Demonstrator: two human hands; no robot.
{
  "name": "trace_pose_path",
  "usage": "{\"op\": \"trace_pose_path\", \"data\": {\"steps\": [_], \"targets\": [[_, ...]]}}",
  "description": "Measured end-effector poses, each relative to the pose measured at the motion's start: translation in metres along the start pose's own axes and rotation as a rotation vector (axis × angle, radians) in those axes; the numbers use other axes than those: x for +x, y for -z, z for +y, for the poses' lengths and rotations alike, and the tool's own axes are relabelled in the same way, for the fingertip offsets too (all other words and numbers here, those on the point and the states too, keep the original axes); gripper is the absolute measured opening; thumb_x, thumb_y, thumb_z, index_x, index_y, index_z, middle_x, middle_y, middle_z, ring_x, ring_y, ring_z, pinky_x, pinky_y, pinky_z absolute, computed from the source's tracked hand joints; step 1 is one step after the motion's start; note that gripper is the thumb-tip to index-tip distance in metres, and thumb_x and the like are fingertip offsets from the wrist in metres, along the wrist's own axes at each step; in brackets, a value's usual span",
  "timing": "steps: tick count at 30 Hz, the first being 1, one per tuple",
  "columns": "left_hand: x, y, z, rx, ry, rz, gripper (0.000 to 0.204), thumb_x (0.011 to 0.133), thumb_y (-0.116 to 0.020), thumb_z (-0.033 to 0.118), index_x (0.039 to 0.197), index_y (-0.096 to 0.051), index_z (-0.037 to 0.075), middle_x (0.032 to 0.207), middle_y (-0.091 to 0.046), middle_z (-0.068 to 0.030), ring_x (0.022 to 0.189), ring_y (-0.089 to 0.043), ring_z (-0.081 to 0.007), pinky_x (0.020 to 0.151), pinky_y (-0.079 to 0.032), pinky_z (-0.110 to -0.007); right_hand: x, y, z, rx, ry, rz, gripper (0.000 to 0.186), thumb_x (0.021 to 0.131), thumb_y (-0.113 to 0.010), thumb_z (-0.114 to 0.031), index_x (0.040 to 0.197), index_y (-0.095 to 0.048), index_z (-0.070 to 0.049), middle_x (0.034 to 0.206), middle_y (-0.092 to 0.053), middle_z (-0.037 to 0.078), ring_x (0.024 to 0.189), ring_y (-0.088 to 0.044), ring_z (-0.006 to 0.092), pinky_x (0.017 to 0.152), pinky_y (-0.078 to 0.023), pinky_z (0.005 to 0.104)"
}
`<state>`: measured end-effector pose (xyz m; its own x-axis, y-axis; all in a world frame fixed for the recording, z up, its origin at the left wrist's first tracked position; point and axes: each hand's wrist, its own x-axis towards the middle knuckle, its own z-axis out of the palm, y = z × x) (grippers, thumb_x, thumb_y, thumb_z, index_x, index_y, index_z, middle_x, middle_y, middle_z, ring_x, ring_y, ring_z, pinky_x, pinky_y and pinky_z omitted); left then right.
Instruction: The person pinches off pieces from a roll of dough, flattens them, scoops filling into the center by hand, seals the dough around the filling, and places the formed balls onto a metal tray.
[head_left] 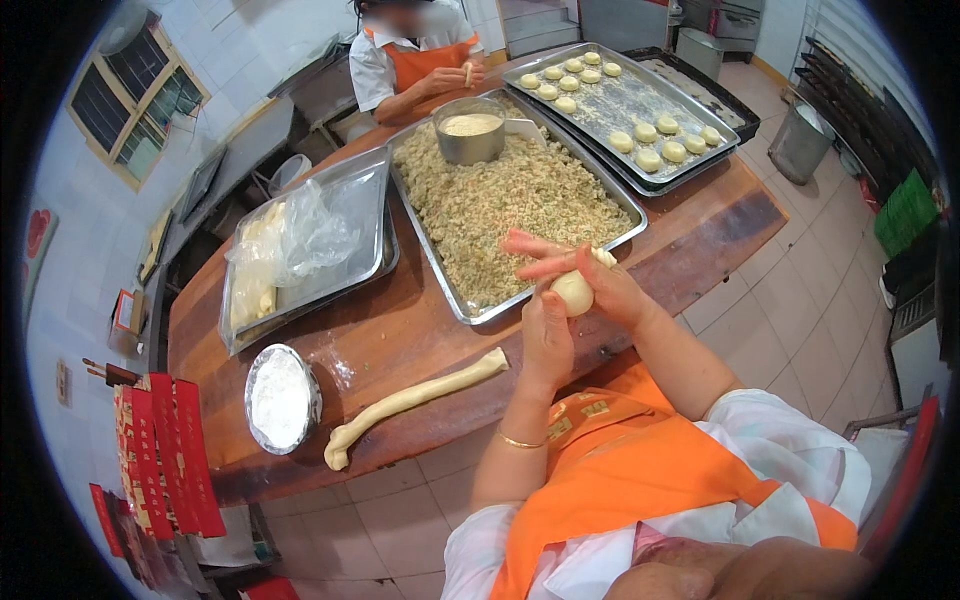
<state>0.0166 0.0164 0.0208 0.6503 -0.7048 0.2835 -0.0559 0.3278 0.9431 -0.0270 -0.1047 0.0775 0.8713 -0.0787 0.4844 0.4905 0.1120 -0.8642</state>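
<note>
A round, pale dough ball [573,294] is held between my two hands, above the near edge of the wooden table. My left hand [548,338] cups it from the left, its fingers partly hidden behind the ball. My right hand [617,293] presses on it from the right, with a small ridge of dough [603,257] showing by its fingers. Just beyond my hands lies a metal tray [466,312] spread with crumbly, tan filling [505,215]. A rope of dough [415,398] rests on the table to the left of my left forearm.
At left are a bowl of white flour [281,398] and a tray [372,215] of dough under clear plastic [318,235]. A round metal tin [470,140] stands in the filling. Far right, another tray [560,125] bears several round buns [648,159]. Across the table, a person [418,70] handles dough.
</note>
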Motion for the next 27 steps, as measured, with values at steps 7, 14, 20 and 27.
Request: {"op": "trace_pose_path", "data": {"steps": [7, 14, 20, 27], "targets": [[0.003, -0.025, -0.002, 0.097, -0.159, 0.196, 0.072, 0.097, -0.040, 0.067, 0.128, -0.044, 0.002, 0.074, -0.054, -0.0004, 0.057, -0.047, -0.0044, 0.047, -0.034, -0.019, -0.002, 0.014, 0.005, -0.074, -0.075, -0.032, 0.073, 0.098, -0.029, -0.067, 0.116, -0.071, -0.010, 0.138, -0.054, 0.019, 0.141, -0.036, 0.0330, 0.114, -0.029, 0.0452], [0.005, -0.007, 0.009, -0.404, 0.122, 0.294, 0.049, 0.104, -0.035, 0.052, 0.113, -0.050, 0.007, 0.085, -0.064, -0.0078, 0.061, -0.059, -0.0127, 0.047, -0.044, -0.024, -0.001, 0.018, -0.028, -0.659, -0.256, 0.035, 0.024, 0.085, -0.073, -0.025, 0.096, -0.069, -0.004, 0.080, -0.067, 0.009, 0.074, -0.064, 0.0158, 0.070, -0.052, 0.0288], [0.010, 0.001, 0.001, -0.570, 0.175, 0.403, 0.046, 0.105, -0.038, 0.048, 0.118, -0.050, 0.006, 0.095, -0.064, -0.0104, 0.070, -0.062, -0.0164, 0.052, -0.049, -0.026, 0.004, 0.029, -0.035, -0.746, -0.257, -0.069, 0.020, 0.085, -0.070, -0.022, 0.093, -0.066, -0.005, 0.071, -0.061, 0.007, 0.066, -0.058, 0.0165, 0.061, -0.048, 0.0318], [0.001, -0.001, 0.027, -0.754, 0.198, 0.281, 0.044, 0.106, -0.038, 0.045, 0.122, -0.048, 0.006, 0.099, -0.062, -0.0109, 0.069, -0.058, -0.0150, 0.054, -0.049, -0.024, 0.008, 0.032, -0.035, -0.762, -0.234, -0.112, 0.014, 0.083, -0.067, -0.016, 0.090, -0.063, -0.005, 0.070, -0.060, 0.008, 0.064, -0.057, 0.0179, 0.059, -0.046, 0.0323]]}}
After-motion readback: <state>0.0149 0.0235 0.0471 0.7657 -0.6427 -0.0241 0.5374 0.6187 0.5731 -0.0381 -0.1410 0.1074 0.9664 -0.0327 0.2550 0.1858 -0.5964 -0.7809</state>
